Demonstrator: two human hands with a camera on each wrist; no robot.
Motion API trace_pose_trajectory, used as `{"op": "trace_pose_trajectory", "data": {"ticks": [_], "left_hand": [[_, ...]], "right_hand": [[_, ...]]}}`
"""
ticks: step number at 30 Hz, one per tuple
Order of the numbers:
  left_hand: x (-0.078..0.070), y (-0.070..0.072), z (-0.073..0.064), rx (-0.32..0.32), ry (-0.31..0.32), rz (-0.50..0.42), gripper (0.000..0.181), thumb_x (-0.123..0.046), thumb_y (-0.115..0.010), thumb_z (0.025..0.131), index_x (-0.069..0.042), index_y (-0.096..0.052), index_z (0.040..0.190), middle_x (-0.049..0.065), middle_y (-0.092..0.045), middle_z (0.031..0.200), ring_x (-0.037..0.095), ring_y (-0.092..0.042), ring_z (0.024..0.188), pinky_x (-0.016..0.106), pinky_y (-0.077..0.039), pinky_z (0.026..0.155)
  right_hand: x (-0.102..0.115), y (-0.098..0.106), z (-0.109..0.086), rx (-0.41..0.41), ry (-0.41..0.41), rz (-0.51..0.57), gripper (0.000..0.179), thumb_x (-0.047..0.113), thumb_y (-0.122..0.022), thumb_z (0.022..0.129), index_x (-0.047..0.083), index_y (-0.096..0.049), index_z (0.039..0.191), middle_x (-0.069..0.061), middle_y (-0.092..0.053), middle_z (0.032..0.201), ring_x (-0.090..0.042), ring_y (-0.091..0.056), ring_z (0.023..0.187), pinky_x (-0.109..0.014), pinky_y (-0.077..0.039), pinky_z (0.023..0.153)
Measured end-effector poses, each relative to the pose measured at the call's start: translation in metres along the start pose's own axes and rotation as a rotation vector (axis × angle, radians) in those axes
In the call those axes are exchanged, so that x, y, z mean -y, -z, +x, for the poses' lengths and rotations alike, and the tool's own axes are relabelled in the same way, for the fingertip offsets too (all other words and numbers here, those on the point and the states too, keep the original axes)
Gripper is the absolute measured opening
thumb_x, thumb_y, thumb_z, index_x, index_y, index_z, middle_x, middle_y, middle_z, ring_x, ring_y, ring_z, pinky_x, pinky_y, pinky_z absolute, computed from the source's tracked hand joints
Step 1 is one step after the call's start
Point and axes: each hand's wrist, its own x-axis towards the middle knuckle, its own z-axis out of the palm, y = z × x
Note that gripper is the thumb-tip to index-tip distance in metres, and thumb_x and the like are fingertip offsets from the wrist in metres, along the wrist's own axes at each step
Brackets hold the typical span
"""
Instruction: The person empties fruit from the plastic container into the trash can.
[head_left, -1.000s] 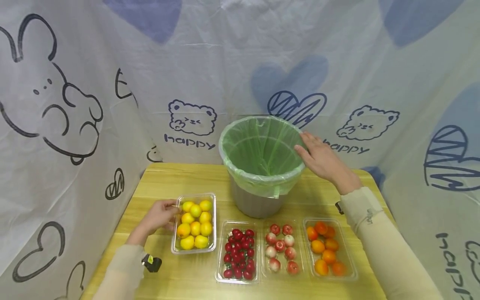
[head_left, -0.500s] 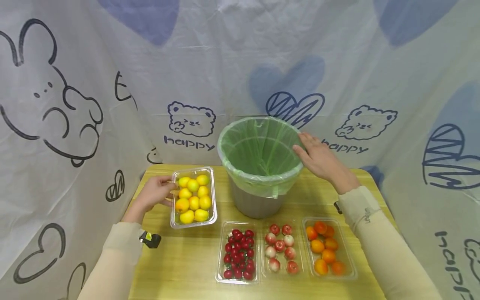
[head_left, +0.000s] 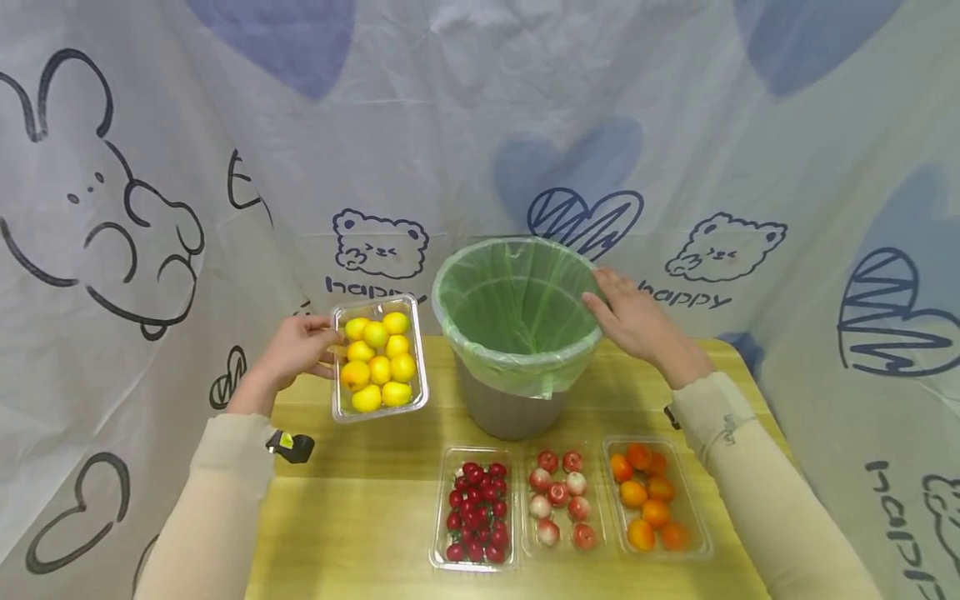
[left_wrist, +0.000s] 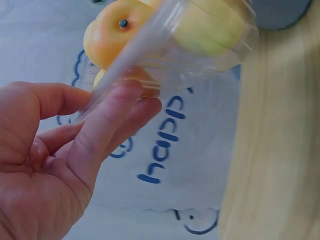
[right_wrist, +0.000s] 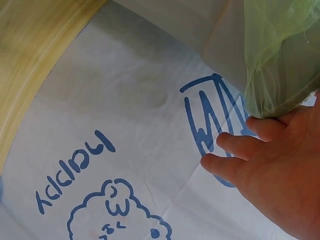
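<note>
My left hand (head_left: pixel 296 348) pinches the left rim of a clear plastic tray (head_left: pixel 415 400) of small yellow fruits (head_left: pixel 378 369), raised above the table to the left of the bin. In the left wrist view, the thumb and fingers (left_wrist: pixel 105 125) grip the tray's edge, and a yellow-orange fruit (left_wrist: pixel 117 37) shows inside. A grey bin (head_left: pixel 510 408) lined with a green bag (head_left: pixel 525 308) stands at the table's back. My right hand (head_left: pixel 633 321) rests on the bin's right rim, its fingers (right_wrist: pixel 240 147) extended over the outside at the bag's fold.
Along the table's front (head_left: pixel 337 533) lie three more clear trays: one of dark red fruits (head_left: pixel 476 512), one of pink-and-white fruits (head_left: pixel 558 496) and one of orange fruits (head_left: pixel 652 496). A printed white cloth (head_left: pixel 480 150) surrounds the table at the back and sides.
My left hand has lifted the tray of yellow fruits off the table, upward and away from me, tilting it slightly. My right hand stays at the bin's rim.
</note>
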Motion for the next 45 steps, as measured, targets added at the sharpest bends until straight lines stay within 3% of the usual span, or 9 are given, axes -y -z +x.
{"op": "trace_pose_trajectory", "data": {"ticks": [11, 18, 30, 39, 45], "left_hand": [[-0.038, 0.021, 0.008, -0.045, -0.004, 0.005, 0.053, -0.018, -0.049, 0.109, 0.012, -0.044, 0.152, 0.037, -0.054, 0.145, 0.008, -0.075, 0.080, 0.032, -0.069, 0.072], [-0.061, 0.029, 0.016, -0.079, -0.002, 0.002, 0.053, -0.018, -0.048, 0.109, 0.013, -0.044, 0.152, 0.034, -0.054, 0.143, 0.005, -0.075, 0.072, 0.032, -0.069, 0.071], [-0.105, 0.027, 0.031, -0.166, -0.067, 0.041, 0.048, -0.016, -0.053, 0.106, 0.008, -0.054, 0.147, 0.029, -0.060, 0.135, 0.006, -0.073, 0.068, 0.029, -0.068, 0.066], [-0.133, 0.028, 0.038, -0.206, -0.109, 0.052, 0.046, -0.016, -0.056, 0.103, 0.008, -0.059, 0.142, 0.014, -0.068, 0.110, 0.010, -0.071, 0.066, 0.029, -0.067, 0.062], [-0.151, 0.020, 0.040, -0.209, -0.110, 0.039, 0.047, -0.017, -0.056, 0.103, 0.006, -0.058, 0.144, 0.020, -0.066, 0.120, 0.008, -0.070, 0.067, 0.027, -0.067, 0.063]], "right_hand": [[0.000, 0.001, -0.001, 0.008, -0.003, -0.029, 0.078, 0.055, -0.018, 0.112, 0.000, -0.012, 0.167, -0.023, -0.008, 0.176, -0.047, -0.009, 0.162, -0.063, -0.008, 0.134], [0.001, 0.000, -0.002, 0.020, -0.002, -0.025, 0.077, 0.054, -0.018, 0.113, 0.000, -0.011, 0.168, -0.023, -0.007, 0.176, -0.047, -0.008, 0.163, -0.064, -0.008, 0.134], [0.004, -0.001, 0.002, -0.003, 0.004, -0.024, 0.077, 0.055, -0.018, 0.112, 0.002, -0.013, 0.168, -0.022, -0.009, 0.176, -0.046, -0.011, 0.162, -0.065, -0.009, 0.133], [0.003, 0.001, 0.001, 0.004, 0.005, -0.034, 0.076, 0.054, -0.017, 0.113, 0.002, -0.012, 0.168, -0.022, -0.008, 0.176, -0.046, -0.010, 0.163, -0.063, -0.009, 0.134], [0.001, 0.001, -0.001, 0.020, -0.006, -0.037, 0.076, 0.053, -0.018, 0.113, 0.002, -0.010, 0.168, -0.022, -0.007, 0.176, -0.046, -0.009, 0.163, -0.063, -0.008, 0.134]]}}
